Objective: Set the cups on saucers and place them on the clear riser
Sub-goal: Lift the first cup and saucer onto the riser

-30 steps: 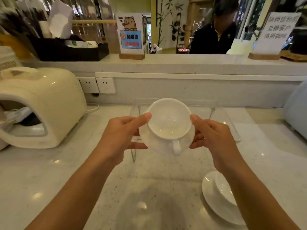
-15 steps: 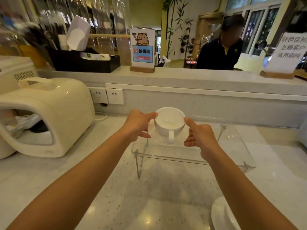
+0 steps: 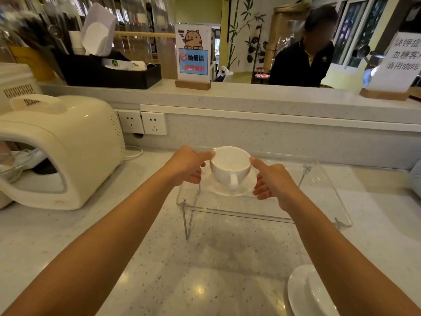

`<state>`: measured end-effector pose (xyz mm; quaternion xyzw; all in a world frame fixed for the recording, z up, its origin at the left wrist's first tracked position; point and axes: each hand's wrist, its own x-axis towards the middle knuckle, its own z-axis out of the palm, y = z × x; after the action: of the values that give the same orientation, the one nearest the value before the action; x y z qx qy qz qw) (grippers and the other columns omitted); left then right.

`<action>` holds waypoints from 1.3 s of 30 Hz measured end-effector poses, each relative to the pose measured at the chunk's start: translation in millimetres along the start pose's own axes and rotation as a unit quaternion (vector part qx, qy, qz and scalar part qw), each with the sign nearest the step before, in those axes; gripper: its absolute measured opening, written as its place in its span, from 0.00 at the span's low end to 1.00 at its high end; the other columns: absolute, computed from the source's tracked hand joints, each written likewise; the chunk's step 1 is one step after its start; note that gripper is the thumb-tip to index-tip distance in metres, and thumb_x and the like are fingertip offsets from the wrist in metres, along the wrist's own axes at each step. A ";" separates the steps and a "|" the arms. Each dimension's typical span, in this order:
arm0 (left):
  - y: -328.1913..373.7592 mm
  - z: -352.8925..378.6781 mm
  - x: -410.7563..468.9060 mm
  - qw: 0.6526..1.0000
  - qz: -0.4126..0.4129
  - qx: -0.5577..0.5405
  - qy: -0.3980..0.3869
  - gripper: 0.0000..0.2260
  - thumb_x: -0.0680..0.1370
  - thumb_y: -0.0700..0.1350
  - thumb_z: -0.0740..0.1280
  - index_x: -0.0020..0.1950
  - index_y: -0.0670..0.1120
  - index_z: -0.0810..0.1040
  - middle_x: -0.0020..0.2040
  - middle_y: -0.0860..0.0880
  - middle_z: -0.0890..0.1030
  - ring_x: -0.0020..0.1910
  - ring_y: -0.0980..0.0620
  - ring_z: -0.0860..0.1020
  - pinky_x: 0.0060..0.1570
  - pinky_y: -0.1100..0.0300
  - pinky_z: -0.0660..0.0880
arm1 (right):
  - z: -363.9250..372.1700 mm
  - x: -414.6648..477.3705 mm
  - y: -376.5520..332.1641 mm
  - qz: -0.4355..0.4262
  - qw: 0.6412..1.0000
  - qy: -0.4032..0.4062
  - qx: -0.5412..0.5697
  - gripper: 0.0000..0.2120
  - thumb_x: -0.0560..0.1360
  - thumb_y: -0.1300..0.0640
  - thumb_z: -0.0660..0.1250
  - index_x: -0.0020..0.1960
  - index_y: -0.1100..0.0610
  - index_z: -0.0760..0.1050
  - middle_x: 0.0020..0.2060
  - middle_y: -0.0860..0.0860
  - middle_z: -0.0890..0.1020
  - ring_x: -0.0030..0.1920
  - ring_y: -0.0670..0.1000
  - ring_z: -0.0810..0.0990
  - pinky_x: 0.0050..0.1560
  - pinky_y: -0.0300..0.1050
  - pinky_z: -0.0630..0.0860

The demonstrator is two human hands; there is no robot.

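A white cup (image 3: 230, 166) stands upright on a white saucer (image 3: 245, 188), handle facing me, over the left part of the clear riser (image 3: 319, 195). My left hand (image 3: 189, 165) grips the saucer's left edge, thumb against the cup's rim. On the other side my right hand (image 3: 273, 181) holds the saucer's right edge with its thumb touching the rim too. Whether the saucer rests on the riser's top or hovers just above it cannot be told. A second cup on a saucer (image 3: 303, 293) sits at the lower right, partly hidden by my right forearm.
A cream-coloured appliance (image 3: 61, 151) stands on the counter to the left, with wall sockets (image 3: 142, 122) behind it. A raised ledge (image 3: 250, 101) carries a black organiser, a cartoon sign (image 3: 193, 55) and another sign at right. A person stands beyond the ledge.
Both hands carried the cup and saucer away from me, from above the near counter out over the clear riser, and lowered it toward the riser's top.
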<state>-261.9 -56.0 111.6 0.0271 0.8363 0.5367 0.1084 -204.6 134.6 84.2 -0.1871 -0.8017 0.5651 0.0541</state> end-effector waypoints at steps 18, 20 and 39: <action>-11.3 58.1 -114.5 0.874 0.426 0.076 0.222 0.10 0.75 0.49 0.64 0.49 0.44 0.77 0.43 0.54 0.76 0.38 0.58 0.76 0.37 0.68 0.74 | -72.3 -82.0 22.6 -0.176 0.982 0.044 -0.050 0.09 0.75 0.49 0.60 0.48 0.52 0.75 0.39 0.50 0.81 0.35 0.46 0.81 0.33 0.35 0.77; -33.4 86.3 -132.6 0.872 0.451 0.057 0.179 0.10 0.75 0.48 0.62 0.46 0.43 0.78 0.41 0.54 0.77 0.36 0.61 0.75 0.36 0.71 0.74 | -82.8 -100.3 41.6 -0.186 0.980 0.065 -0.025 0.05 0.76 0.51 0.61 0.46 0.49 0.75 0.38 0.49 0.81 0.33 0.45 0.81 0.31 0.33 0.77; -91.4 197.3 -149.4 0.960 -0.116 -0.079 -0.243 0.22 0.70 0.59 0.68 0.51 0.41 0.79 0.46 0.44 0.84 0.43 0.49 0.83 0.32 0.63 0.79 | -122.1 -153.9 184.5 0.157 0.983 0.086 0.041 0.19 0.73 0.41 0.62 0.54 0.54 0.77 0.50 0.51 0.81 0.49 0.53 0.79 0.47 0.46 0.78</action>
<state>-68.2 57.3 -27.2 0.0511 0.7371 0.5621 0.3717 18.1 240.9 -24.2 -0.3560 -0.7310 0.5807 0.0415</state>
